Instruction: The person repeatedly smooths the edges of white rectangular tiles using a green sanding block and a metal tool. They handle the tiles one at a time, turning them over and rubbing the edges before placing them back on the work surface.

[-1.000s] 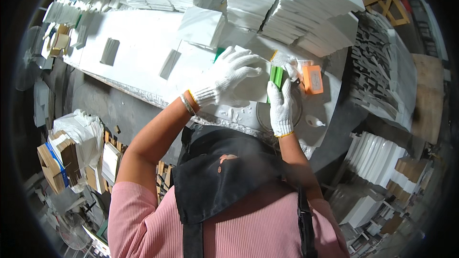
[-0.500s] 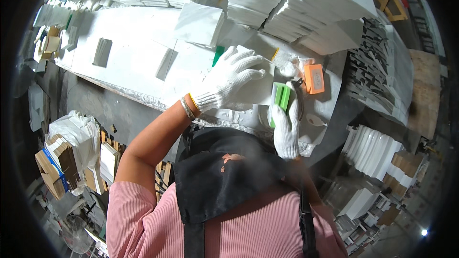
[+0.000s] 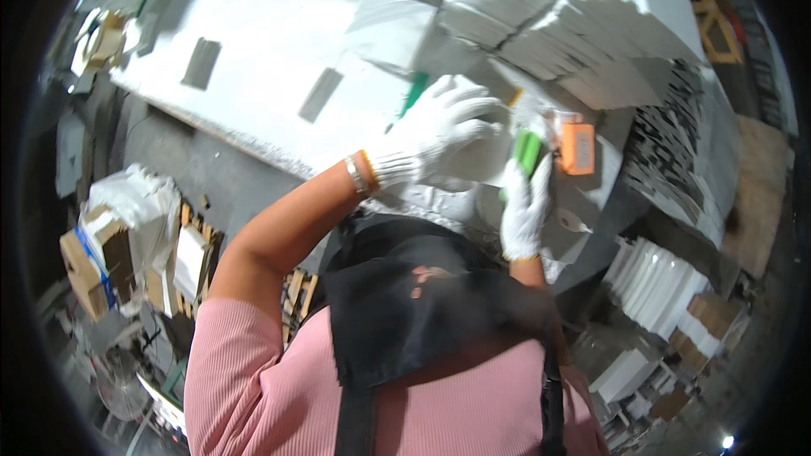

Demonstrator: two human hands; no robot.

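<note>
My left hand (image 3: pixel 435 131), in a white knit glove, lies palm down with fingers spread on a flat white sheet (image 3: pixel 473 165) on the white table (image 3: pixel 262 59). My right hand (image 3: pixel 525 203), also gloved, grips a small green tool (image 3: pixel 529 152) upright at the sheet's right edge. Just right of the green tool lies an orange block-shaped object (image 3: pixel 578 149). A green stick-like item (image 3: pixel 414 93) pokes out beyond my left hand. The picture is blurred, so finer detail is lost.
Tall stacks of folded white sheets (image 3: pixel 549 25) crowd the far side of the table. Two grey rectangles (image 3: pixel 203 63) lie on the tabletop to the left. Cardboard boxes and white wrapping (image 3: pixel 110 236) sit on the floor at left; more white stacks (image 3: pixel 650 274) stand lower right.
My right hand with the green tool dropped toward me, then rose again beside the orange block. My left hand stayed flat on the sheet. The view shifted and blurred.
</note>
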